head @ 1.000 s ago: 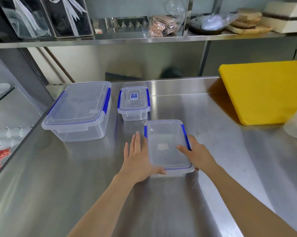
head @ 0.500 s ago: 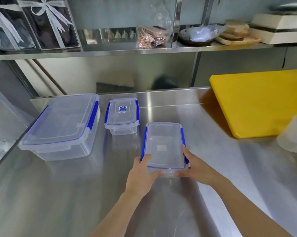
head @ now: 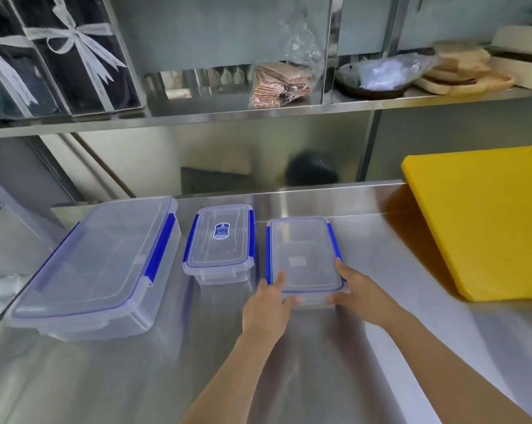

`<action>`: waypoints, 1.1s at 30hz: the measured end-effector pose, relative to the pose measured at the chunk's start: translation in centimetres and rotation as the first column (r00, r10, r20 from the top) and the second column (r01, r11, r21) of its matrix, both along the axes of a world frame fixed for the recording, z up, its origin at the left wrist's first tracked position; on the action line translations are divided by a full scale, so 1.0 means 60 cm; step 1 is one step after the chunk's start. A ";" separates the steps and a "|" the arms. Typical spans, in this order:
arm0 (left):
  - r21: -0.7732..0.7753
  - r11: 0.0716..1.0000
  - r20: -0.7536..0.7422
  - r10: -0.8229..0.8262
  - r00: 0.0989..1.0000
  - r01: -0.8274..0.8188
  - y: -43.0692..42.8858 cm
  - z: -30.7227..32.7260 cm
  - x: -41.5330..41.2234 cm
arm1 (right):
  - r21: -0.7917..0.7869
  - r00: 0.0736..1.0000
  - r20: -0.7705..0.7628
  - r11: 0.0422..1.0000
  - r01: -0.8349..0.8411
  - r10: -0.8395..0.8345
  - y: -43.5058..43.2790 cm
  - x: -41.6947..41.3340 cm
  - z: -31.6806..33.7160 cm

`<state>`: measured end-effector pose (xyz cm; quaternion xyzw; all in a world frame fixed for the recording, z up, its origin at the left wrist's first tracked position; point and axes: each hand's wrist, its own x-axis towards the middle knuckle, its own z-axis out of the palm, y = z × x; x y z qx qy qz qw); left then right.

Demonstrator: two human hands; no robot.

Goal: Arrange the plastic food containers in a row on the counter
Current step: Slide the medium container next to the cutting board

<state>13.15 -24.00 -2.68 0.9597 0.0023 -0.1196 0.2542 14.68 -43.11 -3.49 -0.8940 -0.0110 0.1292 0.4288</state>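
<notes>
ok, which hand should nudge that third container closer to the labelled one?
Probably the right hand: it sits on the outer side of the third container, so it can push left toward the labelled container. The left hand is in the gap between them.

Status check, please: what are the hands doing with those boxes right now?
Left hand and right hand both gripping the rightmost container. It sits beside the small labelled container. Nothing blocking.

Blue-clipped clear containers (head: 303,255), yellow board (head: 485,221)
</notes>
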 end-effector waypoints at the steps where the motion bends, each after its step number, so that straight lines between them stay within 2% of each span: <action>1: -0.001 1.000 0.004 0.004 1.000 -0.004 -0.001 -0.002 0.016 | -0.017 1.000 0.010 1.000 -0.006 0.006 -0.001 0.017 -0.001; 8: 0.004 1.000 0.033 0.025 0.999 -0.025 -0.010 -0.011 0.110 | -0.042 0.998 0.061 0.999 -0.009 0.011 -0.009 0.111 -0.011; 13: 0.014 1.000 0.054 0.024 0.998 -0.025 -0.008 -0.018 0.120 | -0.047 0.997 0.081 0.999 0.009 -0.005 -0.012 0.124 -0.023; 18: -0.147 0.983 0.046 0.113 0.993 -0.105 -0.003 -0.011 0.123 | 0.026 0.998 0.056 0.999 0.027 -0.028 -0.008 0.119 -0.025; 23: -0.223 0.968 0.051 0.133 0.990 -0.118 -0.018 -0.013 0.123 | 0.060 0.999 0.036 0.998 0.013 -0.015 -0.022 0.117 -0.023; 28: -0.248 0.967 0.064 0.082 0.995 -0.064 -0.081 -0.019 0.125 | 0.045 0.999 0.025 0.999 0.027 -0.028 -0.084 0.106 -0.011; 33: -0.154 0.988 0.062 -0.022 0.998 0.032 -0.177 -0.023 0.135 | 0.047 0.999 -0.011 0.998 0.046 -0.045 -0.178 0.097 0.003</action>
